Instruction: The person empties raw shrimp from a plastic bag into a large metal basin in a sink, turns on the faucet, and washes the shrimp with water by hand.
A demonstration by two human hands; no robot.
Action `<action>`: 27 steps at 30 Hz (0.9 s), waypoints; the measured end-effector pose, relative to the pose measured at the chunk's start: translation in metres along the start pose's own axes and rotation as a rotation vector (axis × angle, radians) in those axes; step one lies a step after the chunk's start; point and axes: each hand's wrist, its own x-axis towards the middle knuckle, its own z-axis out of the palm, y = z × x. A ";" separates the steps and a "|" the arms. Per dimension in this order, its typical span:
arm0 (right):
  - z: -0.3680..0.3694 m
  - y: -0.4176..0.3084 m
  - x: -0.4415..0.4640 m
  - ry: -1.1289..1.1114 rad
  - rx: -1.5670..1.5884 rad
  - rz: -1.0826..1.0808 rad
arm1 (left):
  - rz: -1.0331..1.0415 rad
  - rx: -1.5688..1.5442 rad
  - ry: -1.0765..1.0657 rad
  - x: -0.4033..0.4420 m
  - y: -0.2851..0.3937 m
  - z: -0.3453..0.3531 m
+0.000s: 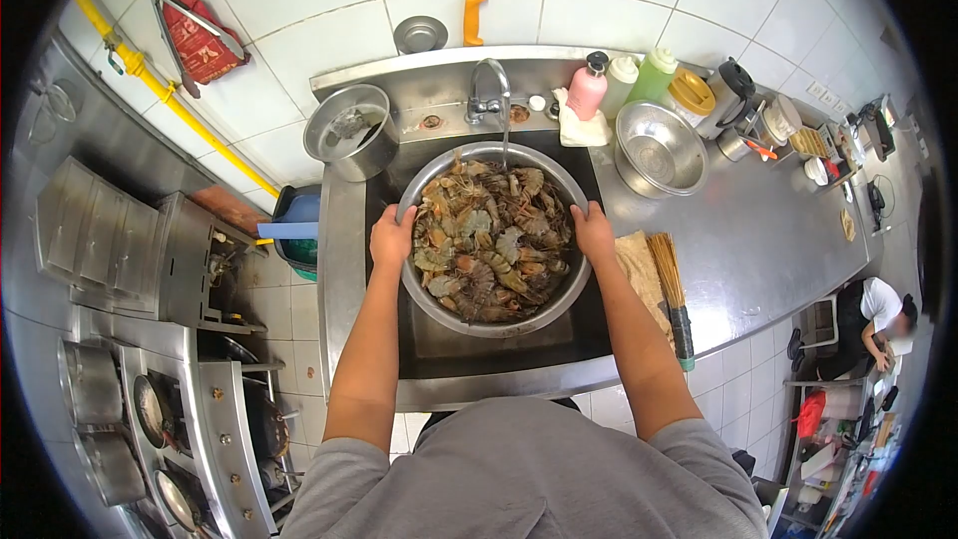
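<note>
A wide steel bowl (411, 289) is over the sink (424, 354), heaped with raw shrimp (489, 240). My left hand (392, 235) is closed on the bowl's left rim, and my right hand (595, 232) grips its right rim. Both forearms reach forward on either side. Above the bowl's back edge the tap (489, 105) curves down, its spout end close over the shrimp. Whether water is flowing I cannot tell. The bowl's underside is hidden.
Left of the tap stands a steel pot (349, 165). To the right are a steel basin (661, 150), a pink bottle (587, 88), a cloth (644, 274) and a bundle of thin sticks (671, 284). A stove (215, 419) is at left; a person (868, 314) sits far right.
</note>
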 end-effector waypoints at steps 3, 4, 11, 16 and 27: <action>-0.001 0.000 0.000 -0.004 -0.008 -0.001 | -0.001 -0.002 -0.005 -0.001 0.002 -0.001; -0.001 0.000 0.000 -0.013 -0.010 0.000 | 0.008 0.001 0.004 -0.001 0.002 -0.001; 0.000 0.002 0.001 -0.006 -0.009 -0.008 | 0.013 0.015 0.010 -0.001 0.001 -0.001; 0.001 0.004 0.003 -0.027 -0.014 0.002 | 0.020 0.005 -0.001 0.000 0.000 0.000; 0.003 0.004 0.002 -0.004 0.001 -0.005 | 0.002 0.026 -0.009 0.000 0.000 0.000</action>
